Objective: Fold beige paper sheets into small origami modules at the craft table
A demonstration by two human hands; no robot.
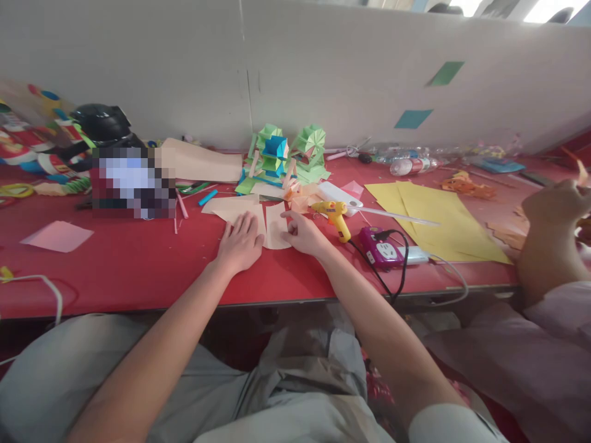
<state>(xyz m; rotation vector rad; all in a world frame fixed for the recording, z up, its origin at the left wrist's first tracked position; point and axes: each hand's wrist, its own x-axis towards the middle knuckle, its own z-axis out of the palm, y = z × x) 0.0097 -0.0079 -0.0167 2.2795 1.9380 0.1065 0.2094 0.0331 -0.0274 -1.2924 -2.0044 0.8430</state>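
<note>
Right hand (302, 234) first: fingers curled, thumb and forefinger pinching the edge of a folded flap on the beige paper (252, 220), just left of centre frame. The left hand (240, 244) is flat and released, palm down, fingers spread forward, pressing the same sheet onto the red table (138, 258). The two hands sit close together with the upright crease of the paper between them. Both forearms come up bare from the bottom of the frame, angling inward over grey trousers.

Just right of the pinching hand lies a yellow glue gun (333, 214), nozzle toward the hand, its black cord running down to a purple power strip (381, 247). Beyond that, two yellow sheets (429, 221) overlap, with a thin white stick (397, 215) lying across their near corner.

Behind the beige paper, centre top of the table, stands a green and blue folded paper model (281, 154), with orange paper scraps (302, 197) at its foot. A pink square (58, 235) lies far left on the cloth, well apart from the hands. Plastic bottles (406, 165) lie on their sides against the grey partition (323, 67), upper right; whether anything is in them I cannot tell.

At the right edge, another person's hand (556, 206) is raised over orange cut-outs, forearm upright.
</note>
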